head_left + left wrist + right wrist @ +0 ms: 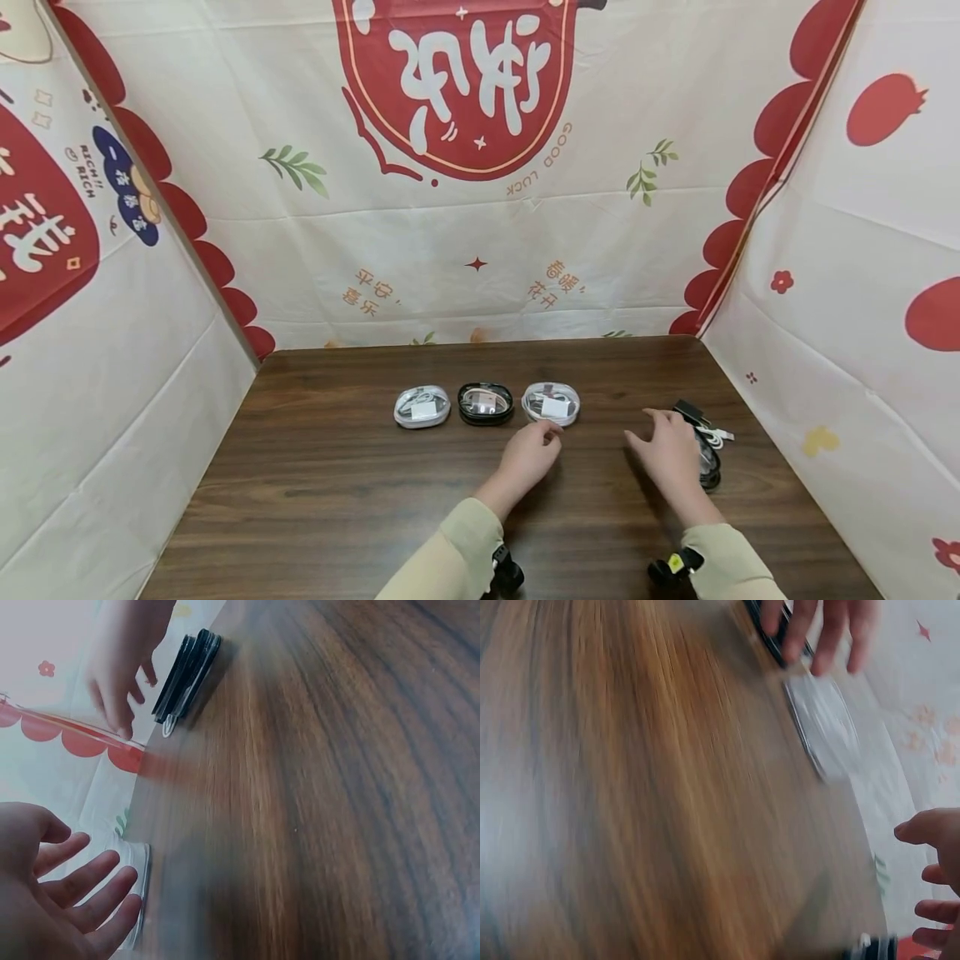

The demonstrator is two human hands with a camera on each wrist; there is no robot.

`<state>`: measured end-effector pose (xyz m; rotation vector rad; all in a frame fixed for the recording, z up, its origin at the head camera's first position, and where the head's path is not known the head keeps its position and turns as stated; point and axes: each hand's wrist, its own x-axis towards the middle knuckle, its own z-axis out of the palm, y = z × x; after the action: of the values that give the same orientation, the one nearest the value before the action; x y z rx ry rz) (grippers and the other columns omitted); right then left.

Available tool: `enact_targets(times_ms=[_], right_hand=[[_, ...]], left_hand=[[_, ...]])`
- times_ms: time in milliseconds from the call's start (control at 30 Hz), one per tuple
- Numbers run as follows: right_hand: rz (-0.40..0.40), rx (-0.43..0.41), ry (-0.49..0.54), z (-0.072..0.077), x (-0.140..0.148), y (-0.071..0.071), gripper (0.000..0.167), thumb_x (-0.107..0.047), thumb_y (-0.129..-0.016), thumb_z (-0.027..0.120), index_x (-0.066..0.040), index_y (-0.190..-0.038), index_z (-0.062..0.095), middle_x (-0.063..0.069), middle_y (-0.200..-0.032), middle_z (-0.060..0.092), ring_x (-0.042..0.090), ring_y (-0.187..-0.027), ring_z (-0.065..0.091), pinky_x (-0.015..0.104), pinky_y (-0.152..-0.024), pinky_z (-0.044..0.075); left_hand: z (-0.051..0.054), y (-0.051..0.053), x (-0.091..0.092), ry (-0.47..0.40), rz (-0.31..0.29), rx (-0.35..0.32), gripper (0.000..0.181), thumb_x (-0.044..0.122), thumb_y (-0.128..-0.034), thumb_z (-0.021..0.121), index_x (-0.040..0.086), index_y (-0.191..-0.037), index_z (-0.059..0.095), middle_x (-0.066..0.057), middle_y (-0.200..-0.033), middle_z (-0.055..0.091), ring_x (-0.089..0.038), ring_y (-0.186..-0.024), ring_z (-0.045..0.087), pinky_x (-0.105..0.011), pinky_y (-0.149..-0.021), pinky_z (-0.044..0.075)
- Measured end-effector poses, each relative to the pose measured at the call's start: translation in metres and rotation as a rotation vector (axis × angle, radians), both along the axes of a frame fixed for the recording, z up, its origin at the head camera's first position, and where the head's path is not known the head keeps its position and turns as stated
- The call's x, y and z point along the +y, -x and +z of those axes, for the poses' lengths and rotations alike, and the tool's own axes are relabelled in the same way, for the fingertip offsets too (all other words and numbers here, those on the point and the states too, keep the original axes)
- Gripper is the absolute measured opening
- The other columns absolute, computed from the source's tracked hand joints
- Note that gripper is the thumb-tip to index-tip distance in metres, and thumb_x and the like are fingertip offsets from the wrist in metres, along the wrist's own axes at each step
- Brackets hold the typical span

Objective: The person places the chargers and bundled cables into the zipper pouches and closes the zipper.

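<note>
Three coiled cables in clear wrapping lie in a row: a white one [422, 407], a black one [486, 404] and another white one [551, 403]. My left hand [528, 457] is just in front of the right white coil; the left wrist view shows its fingers loosely spread, holding nothing. Whether its fingertips touch the coil, I cannot tell. To the right, my right hand [670, 454] hovers with relaxed fingers and nothing in them. Beside it lie a black coiled cable [708, 461], partly hidden by the hand, a white cable [716, 435] and a black block-shaped piece [691, 412].
The brown wooden table [337, 500] is enclosed by a printed white cloth at the back [465, 225], left [150, 400] and right [825, 333]. Dark wrist cameras sit on both sleeves.
</note>
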<state>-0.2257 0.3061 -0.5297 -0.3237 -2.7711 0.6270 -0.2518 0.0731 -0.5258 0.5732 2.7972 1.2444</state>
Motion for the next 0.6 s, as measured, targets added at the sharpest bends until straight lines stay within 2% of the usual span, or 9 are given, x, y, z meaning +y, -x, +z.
enact_targets(times_ms=[200, 400, 533, 600], right_hand=[[-0.049, -0.032, 0.018, -0.002, 0.028, -0.011, 0.064, -0.034, -0.087, 0.068, 0.009, -0.130, 0.049, 0.037, -0.128, 0.041, 0.058, -0.115, 0.038, 0.070, -0.087, 0.031], [-0.075, -0.107, 0.025, -0.010, 0.049, -0.014, 0.067, -0.042, -0.092, 0.060, 0.007, -0.135, 0.045, 0.037, -0.135, 0.035, 0.058, -0.120, 0.031, 0.071, -0.088, 0.023], [-0.095, -0.174, 0.058, -0.010, 0.060, -0.017, 0.068, -0.047, -0.093, 0.055, 0.004, -0.138, 0.043, 0.038, -0.138, 0.028, 0.059, -0.125, 0.020, 0.074, -0.089, 0.013], [-0.098, -0.213, 0.072, -0.008, 0.065, -0.019, 0.069, -0.048, -0.094, 0.052, 0.004, -0.139, 0.042, 0.039, -0.138, 0.026, 0.060, -0.124, 0.019, 0.075, -0.087, 0.013]], left_hand=[[-0.001, -0.004, 0.005, 0.070, -0.024, 0.014, 0.022, 0.016, -0.0899, 0.056, 0.014, -0.106, 0.071, 0.005, -0.092, 0.068, -0.010, -0.087, 0.062, -0.026, -0.076, 0.048], [-0.001, -0.011, 0.011, 0.118, -0.066, 0.037, 0.019, 0.017, -0.0911, 0.056, 0.016, -0.102, 0.071, 0.007, -0.091, 0.068, -0.007, -0.086, 0.062, -0.023, -0.075, 0.048], [-0.002, -0.015, 0.014, 0.141, -0.093, 0.044, 0.018, 0.018, -0.0915, 0.057, 0.017, -0.101, 0.071, 0.008, -0.089, 0.067, -0.007, -0.083, 0.061, -0.022, -0.074, 0.047], [-0.003, -0.017, 0.015, 0.150, -0.099, 0.050, 0.017, 0.019, -0.0915, 0.058, 0.017, -0.101, 0.071, 0.009, -0.088, 0.067, -0.007, -0.083, 0.061, -0.022, -0.074, 0.047]])
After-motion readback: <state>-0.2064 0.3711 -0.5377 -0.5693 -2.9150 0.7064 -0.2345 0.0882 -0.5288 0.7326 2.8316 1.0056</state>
